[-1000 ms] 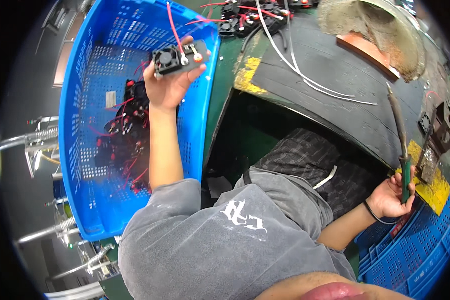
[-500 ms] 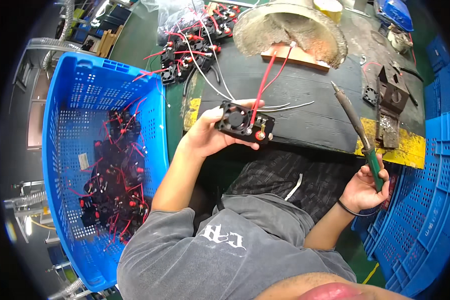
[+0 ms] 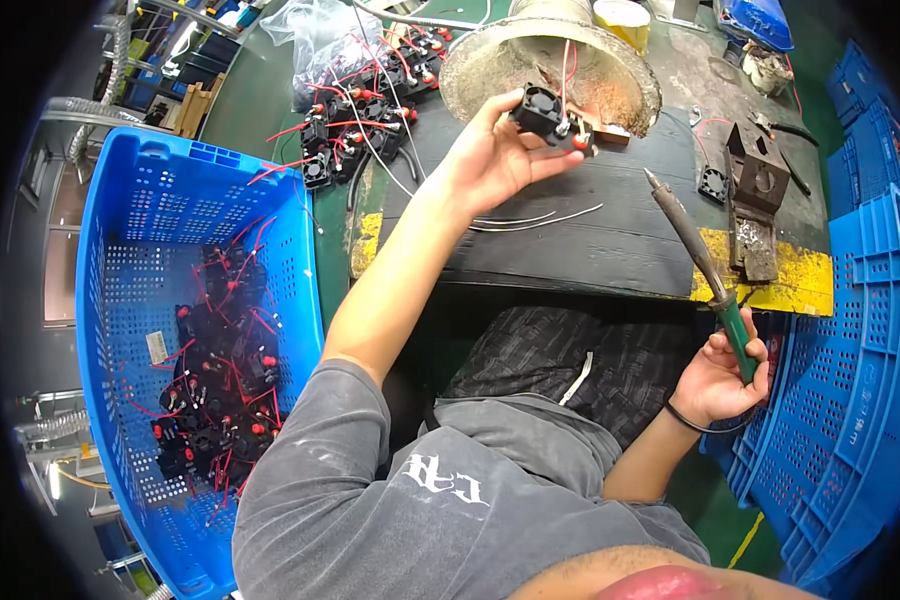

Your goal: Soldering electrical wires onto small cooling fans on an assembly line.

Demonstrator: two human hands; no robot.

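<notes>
My left hand [image 3: 492, 158] is closed on a small black fan unit [image 3: 542, 108] with red wires and a red round part. It holds the unit up before the mouth of a crusty, bell-shaped hood [image 3: 555, 60]. In my right hand [image 3: 722, 378] is a soldering iron [image 3: 736, 336], gripped by its green handle, its tip pointing up and away from me. That tip is above the dark work board [image 3: 610, 240], apart from the fan unit. Thin pale wires [image 3: 540, 222], possibly solder, lie on the board below my left forearm.
A blue crate [image 3: 120, 330] at left holds several fan units. More fan units [image 3: 360, 120] are piled at the table's far left beside a clear plastic bag [image 3: 305, 40]. A metal stand [image 3: 755, 200] and a loose fan [image 3: 713, 183] sit at right, above blue crates [image 3: 860, 340].
My left hand has carried the fan unit away from me and to the right, from the board's near edge to the hood. My right hand with the soldering iron has barely moved.
</notes>
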